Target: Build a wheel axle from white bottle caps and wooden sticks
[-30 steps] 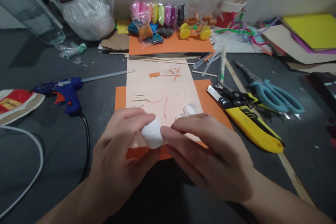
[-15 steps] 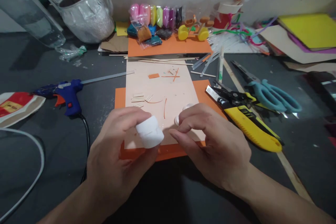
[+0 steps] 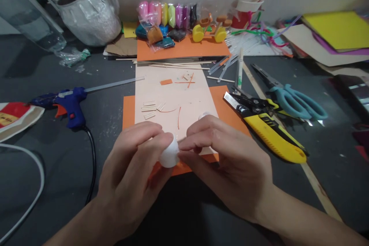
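Observation:
My left hand [image 3: 135,165] is closed around a small white cylinder [image 3: 169,154], smooth and matte, its thumb and fingers covering much of it. The cylinder is held tilted, low over the near edge of a pale sheet [image 3: 198,100]. From the other side, my right hand [image 3: 227,157] pinches at the cylinder's right end with thumb and forefinger. Whether something tiny sits between those fingertips cannot be made out. Behind the right knuckles another white piece [image 3: 204,115] shows in part. Short cut sticks [image 3: 148,107] and a thin orange strip [image 3: 179,118] lie on the sheet.
At the left lies a blue glue gun [image 3: 70,103] with its cable. A yellow cutter [image 3: 273,138] and blue-handled scissors [image 3: 300,100] lie at the right. Farther back are bagged coloured clay [image 3: 173,15], a small yellow-wheeled model [image 3: 209,32] and a silvery pot [image 3: 89,19].
My right hand has moved left until its fingertips touch the white cylinder. My left fingers have come down over the cylinder, which is turned and less exposed. The view has shifted slightly.

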`<state>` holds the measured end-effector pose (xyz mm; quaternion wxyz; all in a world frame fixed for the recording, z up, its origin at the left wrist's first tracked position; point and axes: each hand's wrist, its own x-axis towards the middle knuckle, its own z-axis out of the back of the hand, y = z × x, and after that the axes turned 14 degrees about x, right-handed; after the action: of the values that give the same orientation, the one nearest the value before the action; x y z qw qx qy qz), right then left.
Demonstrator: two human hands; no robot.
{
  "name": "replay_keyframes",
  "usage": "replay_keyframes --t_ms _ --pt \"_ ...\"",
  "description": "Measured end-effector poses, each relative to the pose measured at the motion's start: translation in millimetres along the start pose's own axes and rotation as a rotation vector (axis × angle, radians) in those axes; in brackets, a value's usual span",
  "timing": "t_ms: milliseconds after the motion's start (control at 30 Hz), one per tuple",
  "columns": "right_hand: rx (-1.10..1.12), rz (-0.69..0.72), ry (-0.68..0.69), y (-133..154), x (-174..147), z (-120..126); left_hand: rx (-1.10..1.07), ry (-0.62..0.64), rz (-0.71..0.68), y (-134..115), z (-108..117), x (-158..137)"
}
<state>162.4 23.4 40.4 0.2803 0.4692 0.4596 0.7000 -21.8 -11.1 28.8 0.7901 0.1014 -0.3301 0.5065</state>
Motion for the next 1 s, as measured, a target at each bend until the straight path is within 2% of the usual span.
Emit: replay_keyframes --t_ms 367,667,833,1000 --pt "0.0 -0.007 0.009 1.2 0.3 -1.7 0.003 0.092 0.006 -0.9 6.2 -4.0" --pt "0.047 0.027 0.037 1.1 0.6 1.3 0.036 0.054 -0.01 0.5 3.3 -3.6" --pt "0.059 0.032 0.038 -0.1 -2.5 4.3 0.003 0.062 0.088 -0.4 0.4 -0.3" --pt "0.026 -0.08 -0.061 -5.2 -2.7 5.5 -0.086 0.146 0.188 3.7 -3.0 3.4"
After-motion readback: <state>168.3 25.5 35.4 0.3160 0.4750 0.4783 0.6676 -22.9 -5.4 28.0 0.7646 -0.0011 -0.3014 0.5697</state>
